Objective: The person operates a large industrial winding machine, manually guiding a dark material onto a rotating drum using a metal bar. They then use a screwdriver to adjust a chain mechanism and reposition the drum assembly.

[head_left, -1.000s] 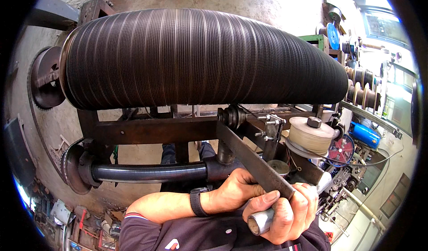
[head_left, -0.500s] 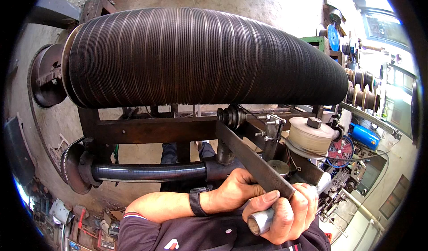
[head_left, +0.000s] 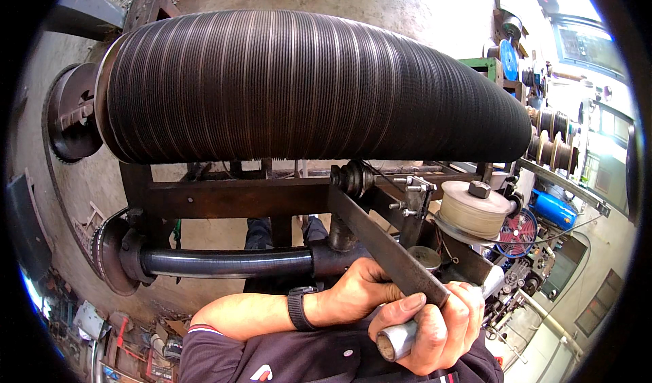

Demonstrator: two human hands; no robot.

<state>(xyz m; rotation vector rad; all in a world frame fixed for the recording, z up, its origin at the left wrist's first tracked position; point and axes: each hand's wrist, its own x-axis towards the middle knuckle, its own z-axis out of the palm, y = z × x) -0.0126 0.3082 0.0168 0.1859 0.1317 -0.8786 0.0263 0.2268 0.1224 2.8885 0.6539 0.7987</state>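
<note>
In my view the ribbed drum (head_left: 312, 84) at 12 o'clock has edged slightly up and toward 3 o'clock, its pale streaks falling differently, while my hands have stayed put. The drum is a fat, dark cylinder, its surface packed with fine, close ridges.

At 5 o'clock my right hand (head_left: 431, 325) is wrapped around a round metal tube (head_left: 399, 339), whose dull grey, hollow end pokes out toward 7 o'clock. My right thumb lies along a flat steel bar (head_left: 384, 239), brown-grey and straight-edged, which runs from my grip toward 11 o'clock. My left hand (head_left: 356, 291), nearer 6 o'clock, is curled at the bar's edge; its fingertips are hidden, so I cannot tell whether they pinch it.

Toward 8 o'clock stretches a smooth, glossy black shaft (head_left: 227, 263); toward 4 sits a squat, cream-coloured roller (head_left: 468, 213) topped by a dark hex bolt (head_left: 479, 189).
</note>
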